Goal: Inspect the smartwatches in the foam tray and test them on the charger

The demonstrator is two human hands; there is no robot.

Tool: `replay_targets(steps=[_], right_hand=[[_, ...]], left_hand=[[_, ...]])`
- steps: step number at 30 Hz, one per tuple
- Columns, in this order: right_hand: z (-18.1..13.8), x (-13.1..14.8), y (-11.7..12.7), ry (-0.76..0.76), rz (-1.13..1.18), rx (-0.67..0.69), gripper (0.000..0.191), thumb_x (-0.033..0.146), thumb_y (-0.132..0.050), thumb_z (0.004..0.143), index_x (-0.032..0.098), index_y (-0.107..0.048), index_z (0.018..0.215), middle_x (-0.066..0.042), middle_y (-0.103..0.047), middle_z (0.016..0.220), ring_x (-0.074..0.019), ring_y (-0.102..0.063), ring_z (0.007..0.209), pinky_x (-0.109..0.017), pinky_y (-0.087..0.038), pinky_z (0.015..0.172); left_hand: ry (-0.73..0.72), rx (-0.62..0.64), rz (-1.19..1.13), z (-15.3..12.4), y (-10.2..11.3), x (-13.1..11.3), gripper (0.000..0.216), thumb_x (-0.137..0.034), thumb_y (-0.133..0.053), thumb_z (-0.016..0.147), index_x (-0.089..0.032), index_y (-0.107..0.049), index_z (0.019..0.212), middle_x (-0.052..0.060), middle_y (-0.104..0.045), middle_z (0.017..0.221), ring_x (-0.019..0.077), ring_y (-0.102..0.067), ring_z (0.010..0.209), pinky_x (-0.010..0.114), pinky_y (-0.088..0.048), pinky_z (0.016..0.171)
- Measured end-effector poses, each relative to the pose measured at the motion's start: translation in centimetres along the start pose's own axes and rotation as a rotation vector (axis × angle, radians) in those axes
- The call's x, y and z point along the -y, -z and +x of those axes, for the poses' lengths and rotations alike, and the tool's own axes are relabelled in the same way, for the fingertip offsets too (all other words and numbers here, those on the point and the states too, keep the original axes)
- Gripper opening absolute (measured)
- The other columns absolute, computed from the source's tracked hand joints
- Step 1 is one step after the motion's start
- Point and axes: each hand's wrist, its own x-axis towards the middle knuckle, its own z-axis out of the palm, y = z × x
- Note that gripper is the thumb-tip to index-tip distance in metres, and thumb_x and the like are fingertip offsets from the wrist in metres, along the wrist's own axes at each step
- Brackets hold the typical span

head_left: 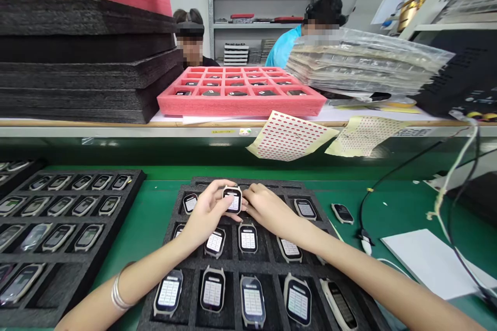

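Note:
My left hand (205, 214) pinches a small watch body (233, 199) with a lit white screen, held just above the black foam tray (186, 269). My right hand (267, 209) is curled against the same watch body from the right, fingertips touching its edge. The tray under both hands holds several watch bodies in slots, most with lit grid screens. I wear silver bangles (118, 292) on my left wrist.
A second black foam tray (116, 207) of dark-screened watch bodies lies at left on the green belt. One loose watch body (342, 213) lies right of the tray, near cables and a white sheet (430, 261). A pink tray (240, 106), foam stacks and two seated people are behind the shelf.

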Motion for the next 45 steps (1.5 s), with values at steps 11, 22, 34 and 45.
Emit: replay_targets(steps=[11,22,34,45], right_hand=[[-1.5,0.2,2.9,-0.126,0.977,-0.236,0.023,0.039,-0.057,0.088,0.019,-0.045,0.089,-0.010,-0.065,0.098,-0.0216,-0.066,0.082,-0.030,-0.056,0.058],[-3.2,-0.5,3.8,-0.186,1.437,-0.054,0.044,0.029,-0.057,0.091,0.023,-0.046,0.134,-0.008,-0.062,0.103,-0.0134,-0.058,0.073,-0.018,-0.049,0.044],[-3.9,-0.8,3.6,0.009,1.559,0.034,0.035,0.023,-0.052,0.095,0.020,-0.049,0.130,-0.013,-0.064,0.107,-0.0164,-0.068,0.069,-0.022,-0.056,0.050],[-4.1,-0.8,3.5,0.103,1.606,0.040,0.037,0.024,-0.059,0.091,0.018,-0.054,0.127,-0.012,-0.066,0.101,-0.0136,-0.065,0.061,-0.025,-0.054,0.056]], left_hand=[[-0.003,-0.085,-0.135,0.4,0.4,0.3,0.027,-0.028,-0.056,0.085,-0.014,-0.052,0.108,0.010,-0.069,0.090,0.0234,-0.067,0.084,0.029,-0.055,0.061],[0.077,-0.025,-0.172,0.7,0.2,0.6,0.026,-0.029,-0.050,0.086,-0.014,-0.051,0.106,0.008,-0.067,0.084,0.0222,-0.066,0.076,0.034,-0.053,0.065],[0.124,0.007,-0.187,0.6,0.2,0.8,0.023,-0.020,-0.043,0.087,-0.012,-0.049,0.108,0.010,-0.065,0.087,0.0232,-0.066,0.080,0.031,-0.052,0.062],[0.130,0.040,-0.146,0.4,0.2,0.8,0.024,-0.022,-0.045,0.086,-0.015,-0.048,0.109,0.010,-0.065,0.090,0.0220,-0.064,0.078,0.030,-0.051,0.058]])
